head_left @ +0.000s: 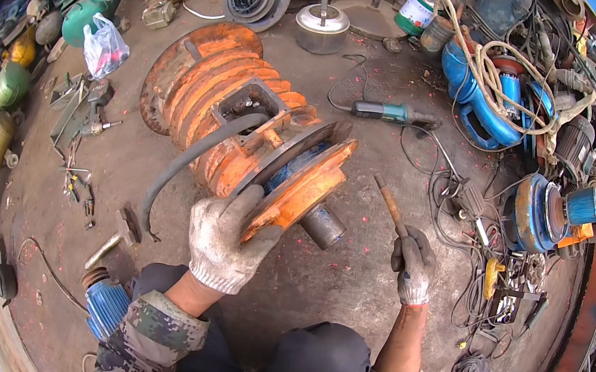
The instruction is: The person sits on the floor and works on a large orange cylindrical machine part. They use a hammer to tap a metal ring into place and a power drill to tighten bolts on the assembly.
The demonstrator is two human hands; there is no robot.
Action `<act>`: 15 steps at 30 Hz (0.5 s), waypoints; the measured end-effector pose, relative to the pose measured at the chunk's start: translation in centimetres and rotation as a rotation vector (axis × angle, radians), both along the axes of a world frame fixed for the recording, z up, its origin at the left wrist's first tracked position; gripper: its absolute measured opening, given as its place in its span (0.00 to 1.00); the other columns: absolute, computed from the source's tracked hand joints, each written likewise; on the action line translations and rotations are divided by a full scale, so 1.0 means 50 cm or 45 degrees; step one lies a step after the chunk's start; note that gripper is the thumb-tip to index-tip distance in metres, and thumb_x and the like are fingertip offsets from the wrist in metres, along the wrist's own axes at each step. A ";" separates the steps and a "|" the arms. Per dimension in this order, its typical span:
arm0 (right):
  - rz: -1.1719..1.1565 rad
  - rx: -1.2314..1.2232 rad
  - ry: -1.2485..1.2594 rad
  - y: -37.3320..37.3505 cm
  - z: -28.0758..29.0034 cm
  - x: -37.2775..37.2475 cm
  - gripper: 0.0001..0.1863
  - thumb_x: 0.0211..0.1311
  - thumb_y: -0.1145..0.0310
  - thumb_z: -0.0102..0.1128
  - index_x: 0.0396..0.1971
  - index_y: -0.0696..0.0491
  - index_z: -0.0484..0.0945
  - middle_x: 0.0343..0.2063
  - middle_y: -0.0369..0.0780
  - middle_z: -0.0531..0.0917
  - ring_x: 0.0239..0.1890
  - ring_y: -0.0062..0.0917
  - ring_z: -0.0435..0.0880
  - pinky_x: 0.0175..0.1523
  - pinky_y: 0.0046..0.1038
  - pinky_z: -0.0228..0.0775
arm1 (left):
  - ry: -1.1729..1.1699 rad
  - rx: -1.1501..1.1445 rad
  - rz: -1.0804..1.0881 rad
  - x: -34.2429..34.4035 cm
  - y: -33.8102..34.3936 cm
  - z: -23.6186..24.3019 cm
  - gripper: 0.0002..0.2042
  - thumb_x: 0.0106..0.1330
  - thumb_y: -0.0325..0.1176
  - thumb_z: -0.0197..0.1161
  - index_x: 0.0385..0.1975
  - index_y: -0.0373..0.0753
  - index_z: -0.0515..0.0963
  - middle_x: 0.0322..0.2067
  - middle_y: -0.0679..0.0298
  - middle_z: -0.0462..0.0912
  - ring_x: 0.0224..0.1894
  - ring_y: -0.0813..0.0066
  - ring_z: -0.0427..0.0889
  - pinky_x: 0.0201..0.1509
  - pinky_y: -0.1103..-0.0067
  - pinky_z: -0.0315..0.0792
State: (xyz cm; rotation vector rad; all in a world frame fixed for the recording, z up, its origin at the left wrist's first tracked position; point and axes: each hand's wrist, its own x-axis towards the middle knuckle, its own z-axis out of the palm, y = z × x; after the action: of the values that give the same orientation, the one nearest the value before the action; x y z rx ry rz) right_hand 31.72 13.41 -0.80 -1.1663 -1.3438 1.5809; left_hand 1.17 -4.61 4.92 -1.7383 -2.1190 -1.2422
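Note:
A large rust-orange electric motor [221, 108] with a ribbed body lies on the floor in front of me. A thick black cable [186, 153] comes out of its open terminal box [252, 105]. At its near end, an orange end cover [305, 191] stands apart from the dark rim behind it, with blue showing in the gap. A shaft [324, 227] sticks out through the cover. My gloved left hand [231, 242] is closed on the cover's lower left edge. In my gloved right hand [414, 263] is a rusty metal rod [390, 204], tilted up, away from the motor.
An angle grinder [395, 114] lies beyond the motor, its cord trailing right. A hammer [114, 237] and a small blue motor [105, 307] are at my left. Blue pumps [482, 106] and a blue flanged part [535, 216] crowd the right side. A lidded pot [321, 30] stands behind.

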 end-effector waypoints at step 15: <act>0.041 0.152 -0.253 0.042 -0.071 -0.110 0.20 0.77 0.65 0.58 0.61 0.59 0.80 0.30 0.34 0.80 0.29 0.18 0.78 0.36 0.25 0.72 | -0.220 -0.203 0.365 -0.003 0.059 -0.082 0.41 0.53 0.36 0.83 0.68 0.33 0.71 0.55 0.42 0.78 0.57 0.40 0.76 0.64 0.53 0.71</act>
State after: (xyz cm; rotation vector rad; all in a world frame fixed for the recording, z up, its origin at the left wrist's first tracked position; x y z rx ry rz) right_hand 26.24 15.49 -4.36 -1.2589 -1.5700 1.4148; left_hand 1.04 -1.68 0.81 -1.3551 -2.5199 -1.2089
